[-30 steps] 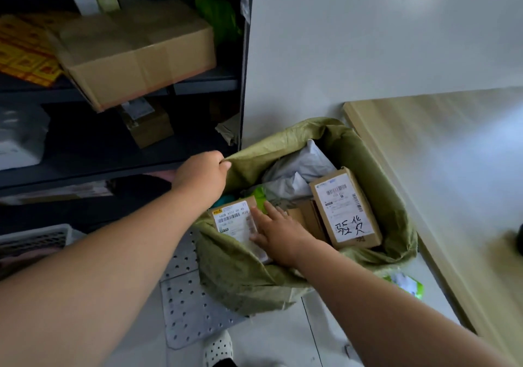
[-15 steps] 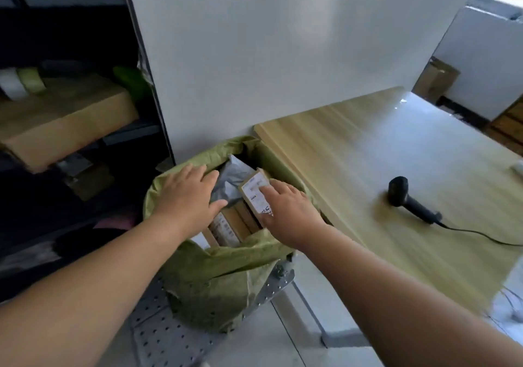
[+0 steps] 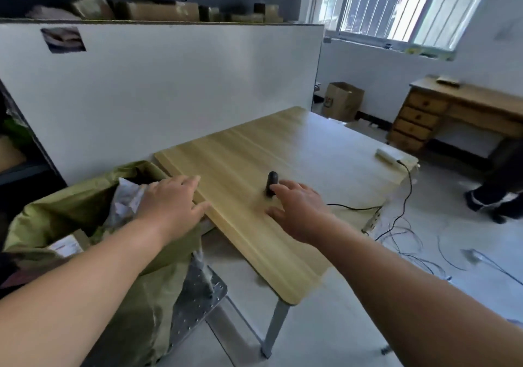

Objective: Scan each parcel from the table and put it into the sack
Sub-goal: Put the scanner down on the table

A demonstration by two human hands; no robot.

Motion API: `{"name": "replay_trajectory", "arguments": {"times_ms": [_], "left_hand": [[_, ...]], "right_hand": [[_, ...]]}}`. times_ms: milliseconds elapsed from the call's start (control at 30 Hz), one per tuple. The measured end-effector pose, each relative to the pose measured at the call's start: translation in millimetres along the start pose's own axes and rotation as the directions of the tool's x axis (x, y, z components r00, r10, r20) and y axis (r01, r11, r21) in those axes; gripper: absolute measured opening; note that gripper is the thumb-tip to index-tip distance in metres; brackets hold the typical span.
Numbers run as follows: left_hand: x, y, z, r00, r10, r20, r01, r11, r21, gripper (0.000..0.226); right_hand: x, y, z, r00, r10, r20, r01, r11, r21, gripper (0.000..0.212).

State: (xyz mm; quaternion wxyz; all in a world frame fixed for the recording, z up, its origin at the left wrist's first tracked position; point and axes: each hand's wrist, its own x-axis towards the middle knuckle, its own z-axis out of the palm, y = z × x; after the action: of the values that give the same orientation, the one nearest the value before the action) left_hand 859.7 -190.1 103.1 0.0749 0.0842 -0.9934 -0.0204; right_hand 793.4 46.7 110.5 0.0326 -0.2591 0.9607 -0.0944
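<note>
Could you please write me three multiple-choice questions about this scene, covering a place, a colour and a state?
1. Where is the sack relative to the table?
A) on top of it
B) beside its left edge
C) beyond its far end

2. What colour is the sack?
A) green
B) blue
C) red

3. How is the right hand?
A) clenched in a fist
B) inside the sack
C) open, by the scanner

Answers: 1 B, it stands off the tabletop's left edge; 2 A, its fabric is olive green; 3 C, its fingers are spread and hold nothing.

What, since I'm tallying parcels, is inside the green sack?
In the sack: a crumpled grey mailer bag on top and a labelled parcel near the front rim. The left hand and folds hide the rest.
</note>
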Motion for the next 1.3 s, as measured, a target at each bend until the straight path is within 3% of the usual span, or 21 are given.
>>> {"name": "replay_trajectory", "arguments": {"times_ms": [267,467,867,1100,1300], "left_hand": [[15,160,10,0.992,0.124,0.018,-0.123,0.990,-0.069,0.071],[34,222,32,0.983,0.178,0.051,-0.173,0.981,-0.091,0.068],[141,232,116,0.991,0.082,0.106,-0.070,0.991,-0.114,0.068],[197,223,154,0.974,-0.060,0.218,0.087,0.989,-0.118,0.065],[211,205,161,0.949,-0.173,0.263,0.193,0.980,-0.049,0.066]], "right_hand": [[-77,147,-35,0.984,0.171,-0.047,-0.170,0.985,0.025,0.055],[-87,212,-32,0.969,0.244,-0.025,-0.242,0.967,0.080,0.054],[47,272,15,0.986,0.123,0.111,-0.132,0.988,0.083,0.053],[149,287,52,0.949,0.040,0.312,-0.061,0.997,0.055,0.052],[206,275,78,0.916,-0.069,0.396,0.040,0.996,0.082,0.049]]}}
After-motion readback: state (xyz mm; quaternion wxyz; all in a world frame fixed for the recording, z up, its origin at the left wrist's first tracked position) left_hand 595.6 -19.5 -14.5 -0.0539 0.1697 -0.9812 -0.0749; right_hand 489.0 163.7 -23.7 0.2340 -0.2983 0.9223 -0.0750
